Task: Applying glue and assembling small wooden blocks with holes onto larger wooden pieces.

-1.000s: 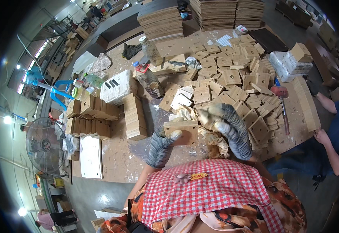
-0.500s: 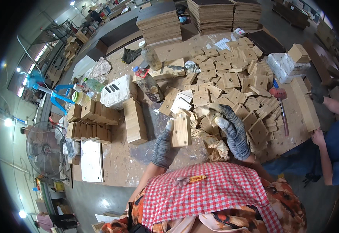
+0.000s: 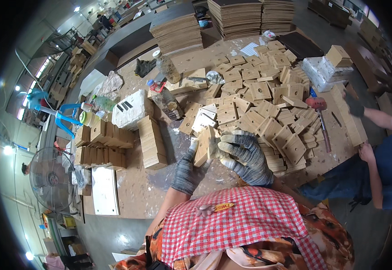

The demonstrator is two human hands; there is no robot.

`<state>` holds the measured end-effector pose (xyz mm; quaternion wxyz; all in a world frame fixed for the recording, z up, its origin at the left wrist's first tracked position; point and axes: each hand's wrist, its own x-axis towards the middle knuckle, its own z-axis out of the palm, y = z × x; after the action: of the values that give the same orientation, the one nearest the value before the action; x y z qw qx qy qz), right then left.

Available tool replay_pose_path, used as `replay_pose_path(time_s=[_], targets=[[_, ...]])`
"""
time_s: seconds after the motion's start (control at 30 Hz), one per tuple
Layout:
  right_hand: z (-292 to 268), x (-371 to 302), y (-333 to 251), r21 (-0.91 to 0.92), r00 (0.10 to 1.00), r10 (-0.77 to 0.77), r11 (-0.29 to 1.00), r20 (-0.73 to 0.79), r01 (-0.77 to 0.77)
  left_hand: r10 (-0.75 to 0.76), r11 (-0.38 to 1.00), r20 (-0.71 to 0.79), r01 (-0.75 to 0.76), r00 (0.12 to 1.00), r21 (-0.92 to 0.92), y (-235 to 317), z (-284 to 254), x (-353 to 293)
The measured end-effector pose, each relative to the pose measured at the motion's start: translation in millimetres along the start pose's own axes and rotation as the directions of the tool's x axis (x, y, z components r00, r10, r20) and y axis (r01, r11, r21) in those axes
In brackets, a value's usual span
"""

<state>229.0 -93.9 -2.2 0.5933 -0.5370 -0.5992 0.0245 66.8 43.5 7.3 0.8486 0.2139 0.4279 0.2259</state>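
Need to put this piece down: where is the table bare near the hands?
Bare tabletop lies left of the left hand, bordered by the stacked blocks and the white board. A smaller gap sits beside the red mallet. Right of the held wooden piece, the pile of squares is crowded.

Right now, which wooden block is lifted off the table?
The wooden block held on edge between the left hand and right hand; the others lie flat in the block pile.
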Motion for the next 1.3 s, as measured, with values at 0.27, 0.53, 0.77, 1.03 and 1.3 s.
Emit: replay_pose_path(time_s=[0.27,0.53,0.77,1.03,1.3], targets=[[-17,-4,14,0.146,0.933,0.319,0.944,-0.168,-0.296,-0.024,0.974,0.083,0.042,0.996,-0.223,4,-6,3],[-15,-2,7,0.484,0.837,0.539,0.760,-0.098,-0.433,-0.036,0.985,0.115,0.055,0.993,-0.164,1,-11,11],[-7,-4,2,0.613,0.816,0.577,0.649,-0.012,-0.450,-0.087,0.980,0.127,0.108,0.988,-0.168,-3,-12,13],[-6,-6,0,0.581,0.828,0.560,0.679,-0.015,-0.449,-0.050,0.998,0.063,0.052,0.997,-0.034,-5,-19,21],[-3,-15,7,0.654,0.688,0.720,0.477,0.091,-0.587,0.115,0.967,0.273,-0.170,0.955,0.187,-3,-13,-5]])
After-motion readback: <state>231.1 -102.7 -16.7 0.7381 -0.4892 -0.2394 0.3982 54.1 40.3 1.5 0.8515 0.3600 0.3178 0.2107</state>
